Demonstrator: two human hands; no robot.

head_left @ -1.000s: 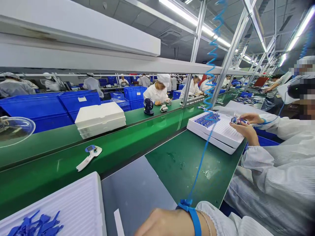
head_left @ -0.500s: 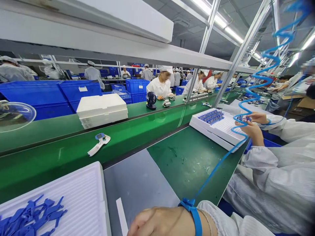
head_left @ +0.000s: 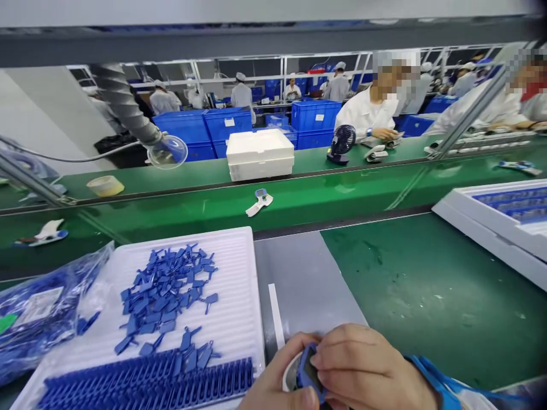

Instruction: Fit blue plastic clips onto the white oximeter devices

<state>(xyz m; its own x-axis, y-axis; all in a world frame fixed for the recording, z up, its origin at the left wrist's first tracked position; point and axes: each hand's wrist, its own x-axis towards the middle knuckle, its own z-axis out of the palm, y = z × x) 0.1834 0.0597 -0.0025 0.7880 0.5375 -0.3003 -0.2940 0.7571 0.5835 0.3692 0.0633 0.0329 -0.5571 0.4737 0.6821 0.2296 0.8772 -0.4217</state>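
My left hand [head_left: 277, 380] is closed around a blue-and-white handheld device [head_left: 304, 370] with a dark screen, low in the view. My right hand [head_left: 367, 364] presses its fingers over the screen side of the same device. My palms and fingers hide much of it. A blue strap [head_left: 433, 378] circles my right wrist. Left of my hands lies a white ribbed foam tray [head_left: 255, 285]. It bears a loose heap of small blue plastic pieces [head_left: 164, 290] and, near its front, rows of blue pieces [head_left: 149, 380] standing close together.
A white strip [head_left: 276, 313] lies on the grey mat [head_left: 305, 273]. A gun-shaped white part with a blue display [head_left: 260, 202] rests on the green belt [head_left: 205, 210]. Left is a plastic bag of blue pieces [head_left: 34, 324]; right, another white tray [head_left: 465, 228]. Co-workers sit across the line.
The view has swung left, bringing the whole tray and bag into sight. My right hand was bent over the mat; now both hands hold the device together.
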